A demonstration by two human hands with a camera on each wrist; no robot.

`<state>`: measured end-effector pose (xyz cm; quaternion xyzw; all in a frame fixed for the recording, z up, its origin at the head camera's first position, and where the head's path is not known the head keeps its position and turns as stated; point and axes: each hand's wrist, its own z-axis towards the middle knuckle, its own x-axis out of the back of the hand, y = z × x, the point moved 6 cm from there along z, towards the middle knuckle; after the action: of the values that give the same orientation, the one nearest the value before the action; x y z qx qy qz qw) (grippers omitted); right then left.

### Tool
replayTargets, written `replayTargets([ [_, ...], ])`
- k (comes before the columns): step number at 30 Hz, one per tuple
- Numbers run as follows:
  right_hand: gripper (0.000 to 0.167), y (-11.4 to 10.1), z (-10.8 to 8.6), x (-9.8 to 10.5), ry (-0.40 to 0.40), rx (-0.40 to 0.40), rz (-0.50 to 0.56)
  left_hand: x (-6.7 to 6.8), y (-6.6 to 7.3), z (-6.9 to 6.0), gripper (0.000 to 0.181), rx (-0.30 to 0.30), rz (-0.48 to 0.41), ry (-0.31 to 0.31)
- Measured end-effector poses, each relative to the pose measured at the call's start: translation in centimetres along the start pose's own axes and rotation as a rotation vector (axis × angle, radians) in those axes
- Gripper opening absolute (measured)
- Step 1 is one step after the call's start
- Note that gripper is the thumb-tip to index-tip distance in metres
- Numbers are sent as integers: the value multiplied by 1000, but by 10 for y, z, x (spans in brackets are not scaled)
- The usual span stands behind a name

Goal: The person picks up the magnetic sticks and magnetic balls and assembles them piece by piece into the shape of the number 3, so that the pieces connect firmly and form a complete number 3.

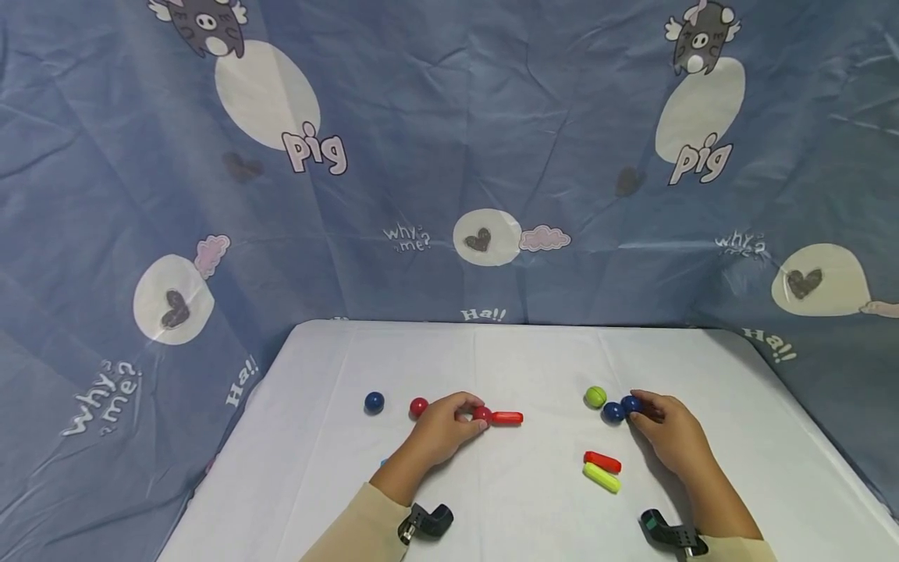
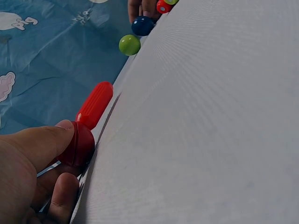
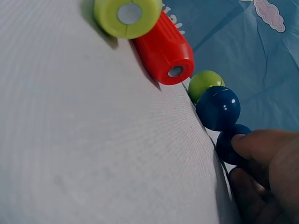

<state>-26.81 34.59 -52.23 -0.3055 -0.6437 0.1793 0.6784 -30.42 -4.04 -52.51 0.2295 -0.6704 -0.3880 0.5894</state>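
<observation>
On the left side of the white table, my left hand pinches a red ball between thumb and fingers. A short red rod touches that ball end-on and points right. My right hand pinches a dark blue ball at the right. Against it sits a second dark blue ball, with a green ball close beside that one. In the right wrist view the curled lower fingers are partly in shadow.
A loose blue ball and a red ball lie left of my left hand. Another red rod and a yellow-green rod lie together nearer me. A light blue piece is mostly hidden behind my left forearm. Blue printed cloth hangs behind the table.
</observation>
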Motion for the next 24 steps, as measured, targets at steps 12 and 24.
replayTargets([
  [12,48,4,0,2,28,-44,65,-1,-2,1,29,2,-4,0],
  [24,47,-17,-11,12,130,-17,154,-1,-1,1,29,4,-6,-2],
])
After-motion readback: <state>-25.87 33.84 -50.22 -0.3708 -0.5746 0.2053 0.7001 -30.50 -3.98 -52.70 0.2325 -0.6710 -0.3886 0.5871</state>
